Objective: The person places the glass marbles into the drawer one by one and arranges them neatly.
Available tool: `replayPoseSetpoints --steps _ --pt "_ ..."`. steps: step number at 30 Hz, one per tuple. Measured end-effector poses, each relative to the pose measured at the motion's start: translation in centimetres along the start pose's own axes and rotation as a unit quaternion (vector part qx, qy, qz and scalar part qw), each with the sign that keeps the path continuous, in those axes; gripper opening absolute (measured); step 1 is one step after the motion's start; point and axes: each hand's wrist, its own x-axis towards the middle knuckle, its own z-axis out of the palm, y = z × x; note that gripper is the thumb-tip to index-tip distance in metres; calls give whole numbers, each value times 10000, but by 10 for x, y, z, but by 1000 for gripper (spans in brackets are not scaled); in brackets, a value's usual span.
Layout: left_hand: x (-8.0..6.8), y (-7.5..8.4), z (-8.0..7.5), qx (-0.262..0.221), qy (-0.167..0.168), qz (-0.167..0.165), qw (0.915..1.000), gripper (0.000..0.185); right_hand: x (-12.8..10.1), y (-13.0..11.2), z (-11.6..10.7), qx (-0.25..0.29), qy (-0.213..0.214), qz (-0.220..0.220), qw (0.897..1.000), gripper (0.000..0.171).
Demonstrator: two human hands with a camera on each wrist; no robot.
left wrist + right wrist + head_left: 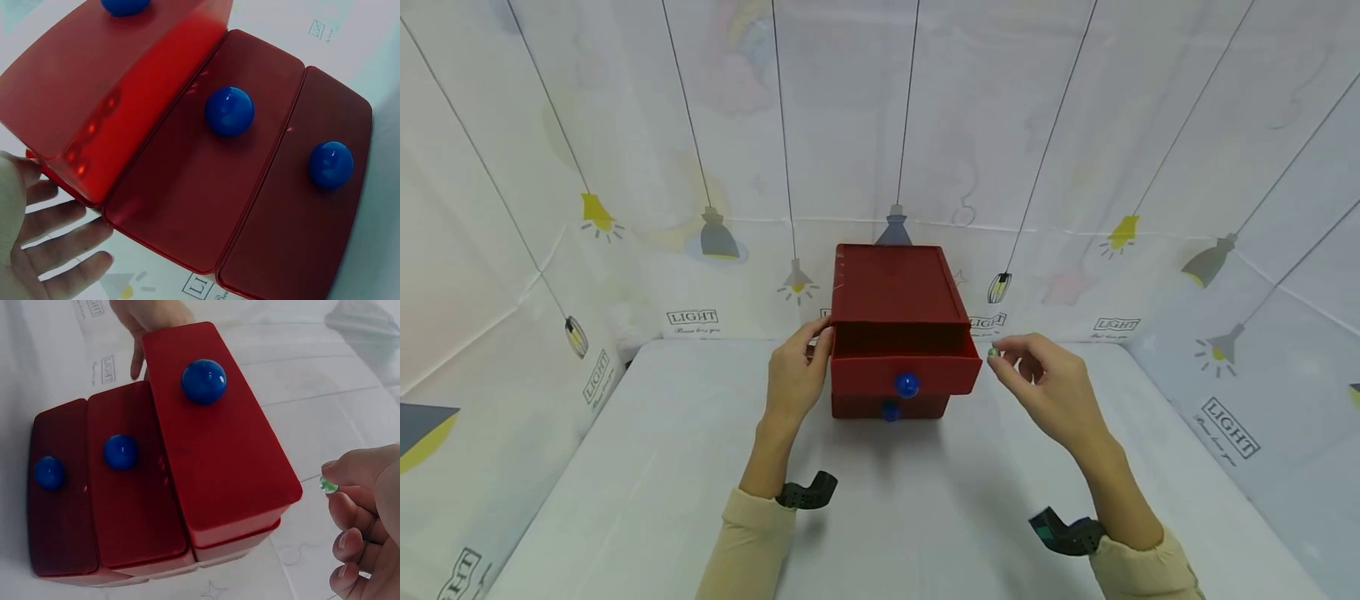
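**A:** Where did the bead sit when you watched the feed?

**B:** I saw a small green bead (993, 353) pinched between thumb and forefinger of the right hand (1051, 387), the other fingers (350, 542) loosely curled beneath. It hung in the air just beside the right front corner of the pulled-out top drawer (904, 360), not touching it.

**A:** And the drawer's opening?

**B:** It lay to the left of the bead and slightly away from the person, behind the drawer's front panel. The red drawer chest (895, 287) stood on the white surface (662, 467) with its long axis running away from the person; the top drawer stuck out toward them, its blue knob (907, 384) facing the camera. Two lower drawers were shut; I could see both of their knobs from the wrists, and one lower knob (891, 411) from the head.

**A:** What was the left hand doing?

**B:** The left hand (797, 375) rested with straight fingers (59, 240) against the chest's left side, gripping nothing. I judged the right hand far the nearer to the opening, since only it carried the bead.
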Motion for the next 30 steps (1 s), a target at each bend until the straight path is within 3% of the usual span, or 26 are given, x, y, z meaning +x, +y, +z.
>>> replayPoseSetpoints --steps 10,23,30 --pt "-2 -9 -5 9 47 1 10000 36 35 -4 31 47 -595 477 9971 17" --pt "-6 -18 -10 108 -60 -128 9998 35 40 -3 45 24 -970 715 9927 21" --pt "-10 -18 -17 255 -223 -99 9994 34 30 -4 45 69 -822 752 9938 23"
